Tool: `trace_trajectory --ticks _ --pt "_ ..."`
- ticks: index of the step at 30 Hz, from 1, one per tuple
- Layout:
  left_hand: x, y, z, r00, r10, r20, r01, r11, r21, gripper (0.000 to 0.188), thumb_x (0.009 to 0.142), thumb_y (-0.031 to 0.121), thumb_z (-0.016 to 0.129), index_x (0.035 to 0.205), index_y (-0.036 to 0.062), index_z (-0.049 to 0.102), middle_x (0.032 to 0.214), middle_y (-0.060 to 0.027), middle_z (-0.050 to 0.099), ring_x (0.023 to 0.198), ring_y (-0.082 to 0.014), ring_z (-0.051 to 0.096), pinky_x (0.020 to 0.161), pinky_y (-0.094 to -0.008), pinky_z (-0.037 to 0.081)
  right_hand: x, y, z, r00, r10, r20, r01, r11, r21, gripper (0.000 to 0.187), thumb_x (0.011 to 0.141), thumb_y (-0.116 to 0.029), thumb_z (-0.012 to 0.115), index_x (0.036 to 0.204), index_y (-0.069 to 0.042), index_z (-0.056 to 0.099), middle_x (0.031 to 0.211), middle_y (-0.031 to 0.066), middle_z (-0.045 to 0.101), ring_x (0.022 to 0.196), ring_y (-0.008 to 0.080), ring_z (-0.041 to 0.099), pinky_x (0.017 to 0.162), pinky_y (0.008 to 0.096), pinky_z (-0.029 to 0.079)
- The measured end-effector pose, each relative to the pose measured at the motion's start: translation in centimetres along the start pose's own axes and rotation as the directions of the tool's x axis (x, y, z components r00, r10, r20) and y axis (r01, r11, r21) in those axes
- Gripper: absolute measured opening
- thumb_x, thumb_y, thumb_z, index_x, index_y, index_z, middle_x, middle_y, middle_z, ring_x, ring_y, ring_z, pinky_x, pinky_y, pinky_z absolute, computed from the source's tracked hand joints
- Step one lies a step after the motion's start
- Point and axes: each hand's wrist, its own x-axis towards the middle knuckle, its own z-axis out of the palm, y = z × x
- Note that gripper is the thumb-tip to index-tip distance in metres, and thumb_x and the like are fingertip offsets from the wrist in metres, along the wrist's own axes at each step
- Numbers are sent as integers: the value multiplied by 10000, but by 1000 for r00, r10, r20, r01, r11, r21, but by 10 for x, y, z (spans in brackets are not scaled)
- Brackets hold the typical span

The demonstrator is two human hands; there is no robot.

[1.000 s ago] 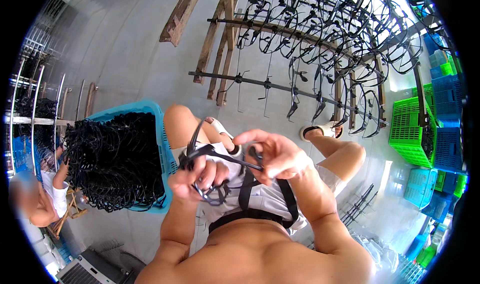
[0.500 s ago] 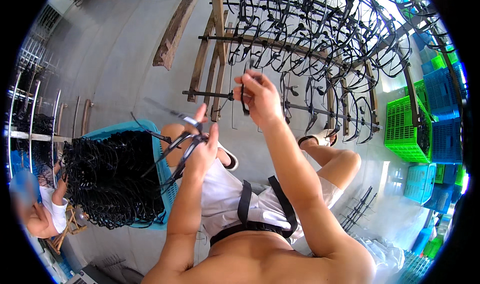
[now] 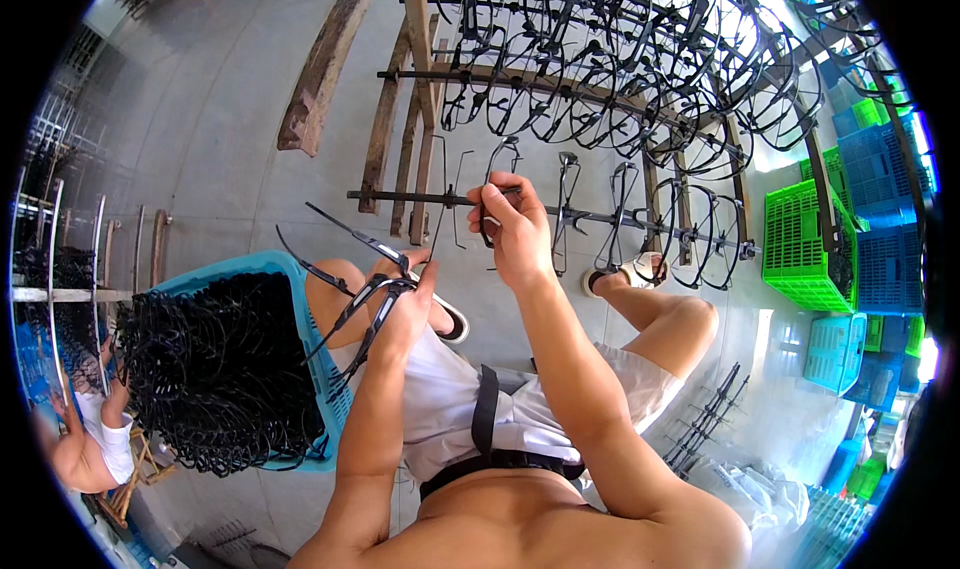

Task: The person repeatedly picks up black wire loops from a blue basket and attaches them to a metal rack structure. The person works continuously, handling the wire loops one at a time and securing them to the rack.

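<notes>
My left hand (image 3: pixel 403 314) is closed round several thin black curved frames (image 3: pixel 365 304) with glossy, forked ends; they fan out toward the basket. My right hand (image 3: pixel 515 234) pinches another black curved frame (image 3: pixel 484 219) beside the lowest dark rod (image 3: pixel 410 199) of a rack. Fingers partly cover that piece, so I cannot tell whether it sits on a wire hook. Further right along the same rod hang similar black frames (image 3: pixel 622 199). Left of my leg stands a light blue basket (image 3: pixel 335 389) heaped with black frames (image 3: pixel 220 359).
The wooden rack (image 3: pixel 418 49) carries more rods crowded with hanging black frames (image 3: pixel 600 49). Green crates (image 3: pixel 800 244) and blue crates (image 3: pixel 890 279) are stacked at the right. Bare rods with hooks (image 3: pixel 710 419) lie on the floor. Another person (image 3: pixel 95 439) sits at far left.
My right hand has lowered slightly with its frame, closer to the lowest rod. The frames in my left hand have shifted a little and now show more sharply. The view has turned slightly.
</notes>
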Motion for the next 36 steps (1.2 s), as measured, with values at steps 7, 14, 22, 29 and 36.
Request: trace_trajectory --ticks 7,14,22,29,36 --pt "4 6 -1 977 193 -90 -178 972 156 158 752 101 718 899 50 686 851 -91 668 733 -254 612 721 -362 457 -5 5 -2 998 -50 39 51 998 -39 163 909 -82 571 1043 -4 523 902 114 635 686 142 576 610 276 479" --pt "17 13 -2 945 309 -110 -267 919 291 79 781 121 690 847 120 646 847 -12 659 844 -189 604 807 -338 378 -11 -5 -3 996 74 53 -62 978 -199 105 891 -61 571 970 4 545 882 141 653 746 200 648 686 315 543" --pt "22 14 3 921 337 -195 -278 920 276 91 772 109 708 838 114 647 823 -21 655 810 -192 605 799 -335 385 -18 -16 4 992 119 38 -110 976 -188 128 894 -82 564 950 28 531 863 158 650 743 209 660 667 325 561" --pt "16 11 2 931 314 -187 -258 927 273 70 788 135 697 845 109 667 825 -36 663 823 -199 612 805 -337 387 -18 -19 6 994 112 15 -106 972 -209 129 892 -85 568 942 29 533 864 152 648 734 208 660 664 322 563" --pt "19 13 3 922 328 -208 -273 928 253 69 788 139 696 842 106 667 818 -40 667 824 -202 612 807 -340 391 -20 -12 1 996 88 22 -81 969 -232 133 892 -78 572 948 35 528 854 149 646 721 199 653 668 318 557"
